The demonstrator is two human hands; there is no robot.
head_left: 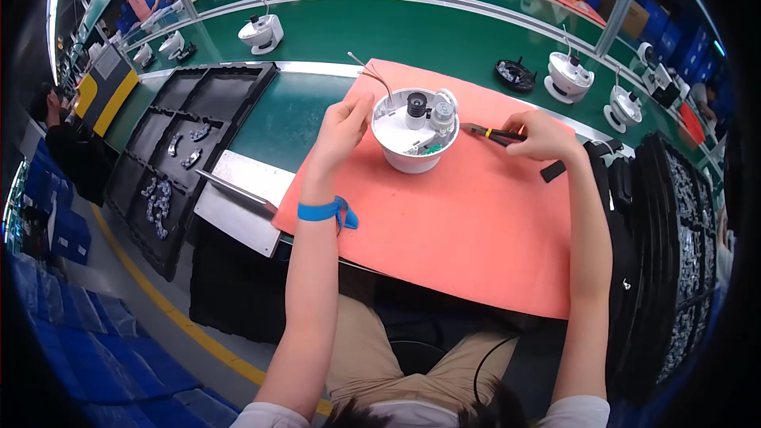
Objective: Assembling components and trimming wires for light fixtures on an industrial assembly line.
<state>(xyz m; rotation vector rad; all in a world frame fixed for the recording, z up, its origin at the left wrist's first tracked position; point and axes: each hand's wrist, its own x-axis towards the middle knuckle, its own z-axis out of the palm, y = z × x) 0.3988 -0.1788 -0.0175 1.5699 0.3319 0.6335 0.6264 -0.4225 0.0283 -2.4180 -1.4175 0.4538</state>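
Note:
A white bowl-shaped housing (412,162) stands upright on the salmon-coloured mat (444,226). Inside it are a black cylindrical part (415,108), a clear-and-white round part (443,115) and a small green piece (432,149). Thin wires (379,79) rise from its far left rim. My left hand (342,131) is closed at that left rim, fingertips pinched together; whatever lies between them is too small to make out. My right hand (543,136) grips pliers (495,134) with black and yellow handles. Their jaws point left, close to the housing's right side.
Black trays with small metal parts (190,135) lie at the left, and stacked trays (682,230) at the right. Across the green conveyor (333,28) stand similar white housings (568,77) and a black round part (515,75). A metal plate (238,198) juts out beside the mat. Other people work beyond.

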